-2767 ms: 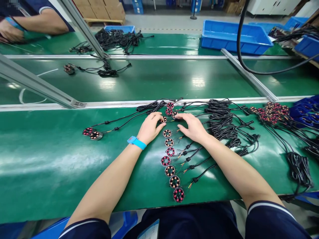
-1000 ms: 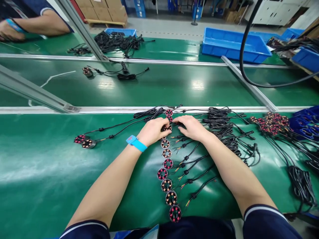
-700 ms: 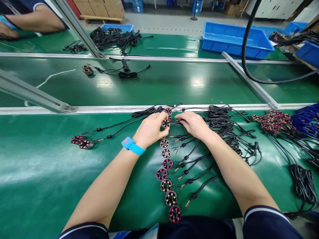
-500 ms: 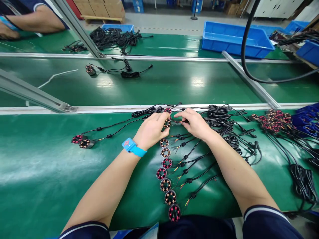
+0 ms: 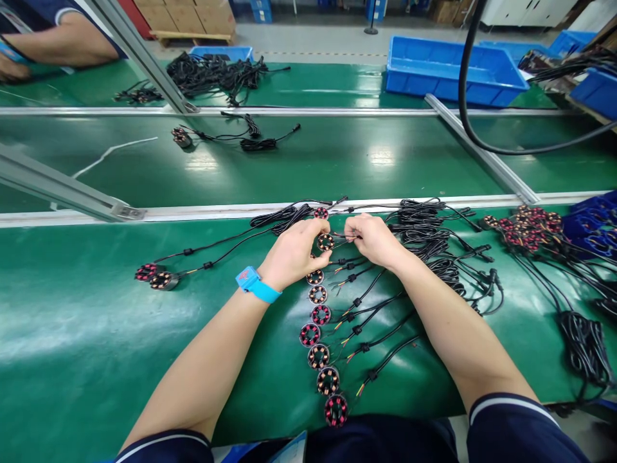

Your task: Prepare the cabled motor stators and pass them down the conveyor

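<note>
My left hand (image 5: 295, 252), with a blue wrist strap (image 5: 258, 285), holds a copper-wound motor stator (image 5: 325, 242) between thumb and fingers. Just to its right, my right hand (image 5: 373, 240) is closed in a pinch on thin wires that run beside this stator; its fingertips partly hide them. Below the left hand a column of loose stators (image 5: 310, 335) with copper or red windings runs towards my body. Right of that column lie black cables (image 5: 372, 375) with bare coloured wire ends pointing at the stators. A red-wound stator (image 5: 321, 213) sits just beyond my hands.
Two stators with cables (image 5: 164, 280) lie at the left. Coiled black cables (image 5: 421, 222) are stacked right of my hands, with a heap of stators (image 5: 527, 228) farther right. Metal rails (image 5: 270, 210) cross the green bench. A blue bin (image 5: 453, 77) and a co-worker's arm (image 5: 72, 42) are beyond.
The held stator now faces up more fully between my left thumb and fingers. My right fingers have closed together, having been more spread, and moved slightly back from the stator.
</note>
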{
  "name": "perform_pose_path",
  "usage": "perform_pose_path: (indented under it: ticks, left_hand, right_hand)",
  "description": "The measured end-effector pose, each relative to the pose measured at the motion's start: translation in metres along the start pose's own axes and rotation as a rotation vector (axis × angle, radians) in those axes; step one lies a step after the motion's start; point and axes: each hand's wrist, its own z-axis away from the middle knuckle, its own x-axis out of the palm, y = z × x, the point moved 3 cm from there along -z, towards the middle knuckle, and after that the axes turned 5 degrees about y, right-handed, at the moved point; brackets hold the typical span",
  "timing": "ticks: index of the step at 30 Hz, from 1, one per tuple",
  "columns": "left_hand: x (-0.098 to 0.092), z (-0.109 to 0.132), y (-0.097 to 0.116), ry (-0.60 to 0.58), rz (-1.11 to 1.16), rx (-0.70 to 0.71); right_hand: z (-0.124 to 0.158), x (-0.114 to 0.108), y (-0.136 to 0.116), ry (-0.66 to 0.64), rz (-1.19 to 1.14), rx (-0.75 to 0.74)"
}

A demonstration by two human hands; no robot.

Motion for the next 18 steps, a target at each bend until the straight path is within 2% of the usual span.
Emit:
perform_pose_path:
  ticks: [4,11,18]
  left_hand:
    - [0.004,-0.001,-0.003,-0.089,0.031,0.035]
    - [0.010,0.002,-0.012,-0.221,0.011,-0.015]
    - [0.010,0.002,-0.016,-0.169,-0.113,0.040]
  right_hand:
    - [-0.001,0.007,0.003,-0.013,0.032,0.031]
    - [0.001,0.008,0.004,-0.092,0.033,0.017]
    - [0.005,0.002,0.002,-0.089,-0.024,-0.017]
